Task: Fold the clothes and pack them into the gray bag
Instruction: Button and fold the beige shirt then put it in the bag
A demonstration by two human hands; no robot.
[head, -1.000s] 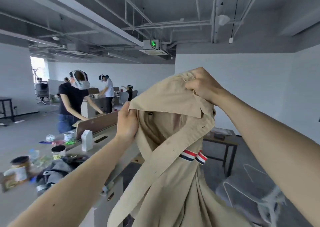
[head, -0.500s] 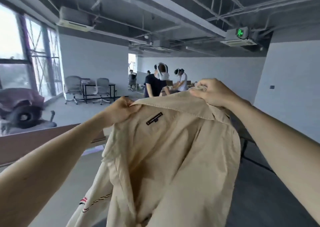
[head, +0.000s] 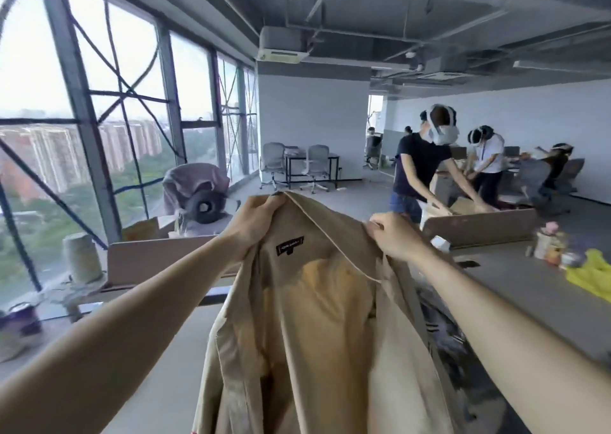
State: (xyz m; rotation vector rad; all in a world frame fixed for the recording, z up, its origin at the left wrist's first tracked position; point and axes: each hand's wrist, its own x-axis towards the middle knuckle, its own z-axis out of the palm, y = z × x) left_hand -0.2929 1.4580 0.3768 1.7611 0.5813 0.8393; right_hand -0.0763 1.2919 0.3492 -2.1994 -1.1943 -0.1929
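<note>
The fingers (head: 266, 206) of the left hand (head: 254, 217) were curled over the collar of the beige jacket (head: 314, 334) and pinched it just above and left of the black neck label (head: 290, 245). The fingers (head: 377, 228) of the right hand (head: 395, 236) pinched the collar seam to the right of the label, slightly lower.

With 2 grip points, 1 on each side of the label, the jacket hung below it by its own weight, lining toward the person and front panels apart. This hold probably served to square the shoulders before the first fold. The jacket touched no surface; its lower part ran out of frame.

The counter (head: 515, 268) lay to the right of the label, beyond the right hand, and carried small containers and a yellow cloth (head: 591, 276). The gray bag was not in view, so packing appeared not yet started.
</note>
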